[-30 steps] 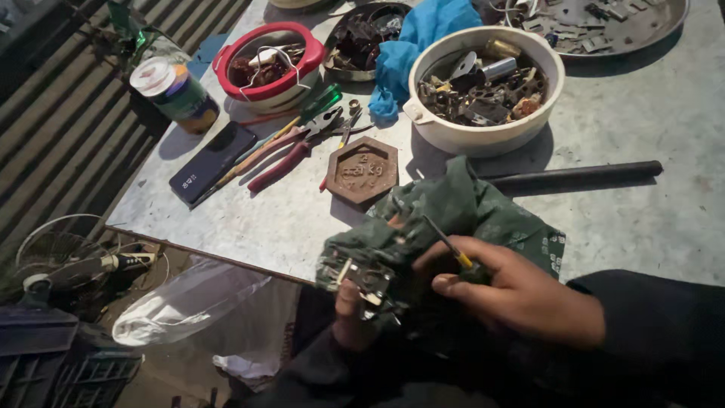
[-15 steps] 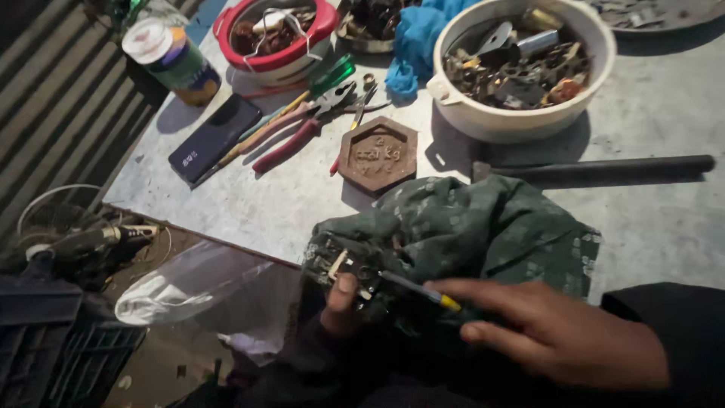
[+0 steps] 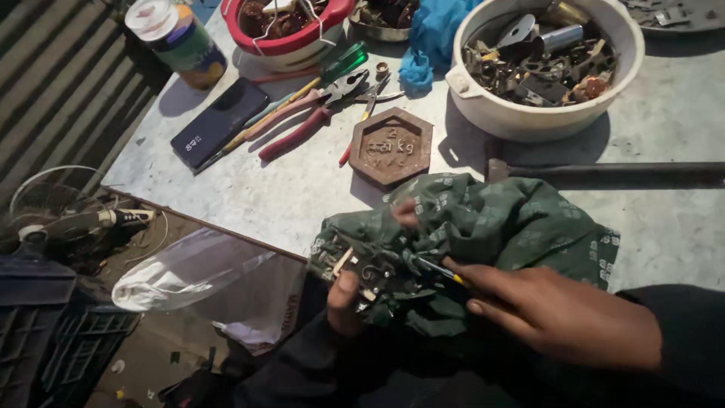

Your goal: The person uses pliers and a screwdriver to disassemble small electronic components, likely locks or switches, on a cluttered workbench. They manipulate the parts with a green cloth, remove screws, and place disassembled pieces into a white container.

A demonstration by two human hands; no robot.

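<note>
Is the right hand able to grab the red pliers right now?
Probably not straight away: the right hand is holding a screwdriver against the metal part, and the red pliers lie farther up the table.

Matt green cloth [image 3: 498,227] wraps a dull metal part [image 3: 355,264].

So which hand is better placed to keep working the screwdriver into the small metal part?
Probably the right hand: it already grips the screwdriver, whose tip meets the metal part. The left hand is busy holding that part in the green cloth.
</note>
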